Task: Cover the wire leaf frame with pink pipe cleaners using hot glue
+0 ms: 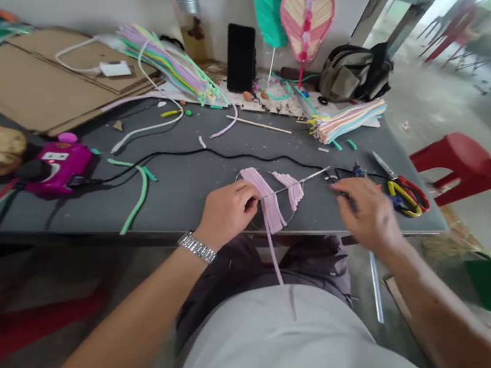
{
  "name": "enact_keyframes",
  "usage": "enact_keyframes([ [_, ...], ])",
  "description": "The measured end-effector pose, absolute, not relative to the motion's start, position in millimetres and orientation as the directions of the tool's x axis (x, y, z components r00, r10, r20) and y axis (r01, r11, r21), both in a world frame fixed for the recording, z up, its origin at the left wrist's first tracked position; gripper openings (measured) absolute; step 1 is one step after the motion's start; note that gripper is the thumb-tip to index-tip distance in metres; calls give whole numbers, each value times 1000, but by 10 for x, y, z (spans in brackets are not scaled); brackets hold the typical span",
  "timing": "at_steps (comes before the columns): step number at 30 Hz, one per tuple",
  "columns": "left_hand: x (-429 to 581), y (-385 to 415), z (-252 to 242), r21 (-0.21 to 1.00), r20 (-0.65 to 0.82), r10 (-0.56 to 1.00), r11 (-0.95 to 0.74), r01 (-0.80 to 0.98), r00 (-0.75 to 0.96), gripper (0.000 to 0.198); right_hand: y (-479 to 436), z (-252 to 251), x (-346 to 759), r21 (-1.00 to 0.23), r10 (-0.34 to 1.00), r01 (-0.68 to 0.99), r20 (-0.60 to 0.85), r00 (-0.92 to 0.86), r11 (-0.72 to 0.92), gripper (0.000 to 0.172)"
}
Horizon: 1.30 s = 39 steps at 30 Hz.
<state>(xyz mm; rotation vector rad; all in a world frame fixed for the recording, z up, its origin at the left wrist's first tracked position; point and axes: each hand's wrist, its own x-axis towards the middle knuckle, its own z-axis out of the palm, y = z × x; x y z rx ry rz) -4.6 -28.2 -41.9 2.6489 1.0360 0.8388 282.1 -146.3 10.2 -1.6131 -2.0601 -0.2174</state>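
My left hand (231,210), a metal watch on its wrist, pinches a thin wire frame wound with pink chenille stems (270,208) at the table's front edge. A metal rod runs across the frame's middle towards the right. From beneath my left fingers a loose pink stem (273,254) hangs down towards my lap. My right hand (368,211) is over the table, slightly blurred, its thumb and forefinger apart; no held thing can be made out. Close beside it are a blue-handled tool (357,170) and scissors (407,189) with red and yellow handles.
A black cord (222,155) crosses the table from a magenta power block (61,166). Bundles of coloured stems (171,65), a phone (241,57), a bottle (189,22) and two leaf-shaped fans (309,18) line the back. Red chairs (463,159) stand right.
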Motion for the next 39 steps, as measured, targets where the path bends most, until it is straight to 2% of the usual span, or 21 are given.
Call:
enact_keyframes([
  [1, -48, -282, -417, 356, 436, 674, -738, 574, 596, 15, -1373, 82, 2616, -193, 864, 911, 435, -252, 363, 30],
  [3, -50, -282, -412, 365, 427, 679, -733, 574, 597, 14, -1197, 4, 2287, -149, 872, 898, 349, -344, 413, 33],
  [9, -46, -291, -389, 384, 385, 683, -731, 564, 621, 12, -972, -223, 2066, -35, 896, 920, 243, -372, 391, 38],
  [18, -46, -342, -376, 412, 361, 706, -706, 575, 609, 14, -1080, -251, 2040, 90, 874, 905, 235, -425, 416, 41],
  [26, -39, -381, -349, 412, 381, 712, -702, 582, 590, 17, -1071, -257, 2026, 66, 879, 909, 238, -414, 411, 40],
  [39, -18, -405, -341, 429, 375, 733, -680, 594, 568, 17, -1063, -230, 1994, 108, 878, 904, 213, -428, 414, 40],
])
